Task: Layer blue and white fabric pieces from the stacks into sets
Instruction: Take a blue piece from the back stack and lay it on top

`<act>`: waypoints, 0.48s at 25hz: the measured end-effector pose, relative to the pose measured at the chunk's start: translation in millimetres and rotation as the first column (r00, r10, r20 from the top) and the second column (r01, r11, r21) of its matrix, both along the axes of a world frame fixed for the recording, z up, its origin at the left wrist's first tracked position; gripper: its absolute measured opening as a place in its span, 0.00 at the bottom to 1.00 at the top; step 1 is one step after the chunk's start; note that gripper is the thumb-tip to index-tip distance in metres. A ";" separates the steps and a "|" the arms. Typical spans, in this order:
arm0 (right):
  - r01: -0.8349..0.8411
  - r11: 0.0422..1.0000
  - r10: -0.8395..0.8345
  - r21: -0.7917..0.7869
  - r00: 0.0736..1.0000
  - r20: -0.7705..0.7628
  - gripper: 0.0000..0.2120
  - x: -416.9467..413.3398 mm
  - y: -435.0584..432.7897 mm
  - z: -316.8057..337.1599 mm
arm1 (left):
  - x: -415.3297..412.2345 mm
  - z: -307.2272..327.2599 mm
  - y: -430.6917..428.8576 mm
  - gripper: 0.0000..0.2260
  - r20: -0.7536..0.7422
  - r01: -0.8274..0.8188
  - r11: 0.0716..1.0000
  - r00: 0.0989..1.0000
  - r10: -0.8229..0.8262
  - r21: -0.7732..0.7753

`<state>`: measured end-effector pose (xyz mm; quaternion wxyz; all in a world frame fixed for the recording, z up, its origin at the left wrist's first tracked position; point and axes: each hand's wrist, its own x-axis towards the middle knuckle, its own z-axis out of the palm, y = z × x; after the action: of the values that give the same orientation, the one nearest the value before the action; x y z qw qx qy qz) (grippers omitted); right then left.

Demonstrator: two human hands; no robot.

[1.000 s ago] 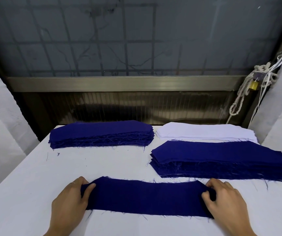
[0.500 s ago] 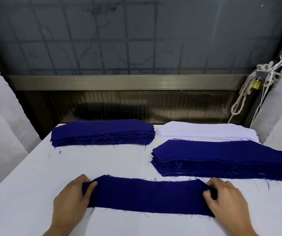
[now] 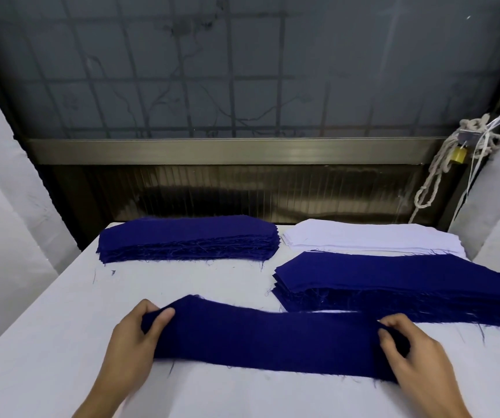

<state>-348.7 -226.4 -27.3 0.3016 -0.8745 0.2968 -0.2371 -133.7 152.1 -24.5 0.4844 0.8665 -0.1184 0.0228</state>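
A person's two hands hold one blue piece (image 3: 267,339) stretched flat across the near part of the white tabletop (image 3: 46,342), its long side running left to right. The left hand (image 3: 134,342) grips the piece's left end: the thumb lies on top of the cloth and the other fingers (image 3: 147,306) curl round the far corner. The right hand (image 3: 417,354) pinches the right end, with its fingers (image 3: 396,322) curled over the cloth and the thumb pressed against them, so that the fabric bunches slightly there. The near edge of the piece is frayed, with loose threads on the tabletop.

Just beyond the piece, toward the right edge, sits a thick blue stack (image 3: 393,282), its near side close to the right hand. Behind it, at the far right corner, lies a white stack (image 3: 372,236), touching or nearly touching the blue one. A second blue pile (image 3: 188,239) sits at the far left corner, apart from the other two. Past the far edge stands a dark window with a grille (image 3: 242,86), and a rope (image 3: 435,176) with a brass padlock (image 3: 459,155) hangs at the right.
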 end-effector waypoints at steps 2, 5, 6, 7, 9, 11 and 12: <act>-0.007 0.998 -0.001 0.056 0.990 0.139 0.09 -4.3 -15.7 10.4 | 3.0 22.3 -12.3 0.14 0.004 0.046 0.992 0.999 -0.045 -0.115; 0.016 0.994 -0.043 0.112 0.970 0.239 0.09 -6.6 -60.3 34.3 | 14.8 50.4 -49.2 0.08 0.010 0.114 0.980 0.993 -0.114 -0.166; 0.037 0.993 -0.064 0.111 0.967 0.246 0.09 -6.2 -79.7 41.9 | 19.1 58.3 -66.1 0.05 0.021 0.136 0.979 0.991 -0.134 -0.155; 0.069 0.993 -0.090 0.095 0.966 0.241 0.08 -4.6 -100.1 49.0 | 23.3 65.0 -84.6 0.04 0.034 0.155 0.978 0.988 -0.152 -0.141; 0.140 0.989 -0.147 0.052 0.967 0.209 0.08 0.1 -139.9 59.8 | 29.4 75.2 -124.0 0.03 0.033 0.193 0.974 0.981 -0.190 -0.115; 0.188 0.982 -0.186 0.010 0.966 0.177 0.09 4.6 -176.0 67.9 | 33.6 79.4 -163.8 0.03 0.007 0.221 0.970 0.975 -0.222 -0.101; 0.208 0.978 -0.204 -0.011 0.966 0.157 0.09 7.2 -190.7 71.7 | 35.5 79.5 -182.0 0.04 -0.009 0.229 0.969 0.973 -0.231 -0.092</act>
<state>-341.5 -417.1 44.4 0.2855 -0.8219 0.3584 -0.3385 -98.2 -29.9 55.0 0.5237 0.8243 -0.2119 -0.0368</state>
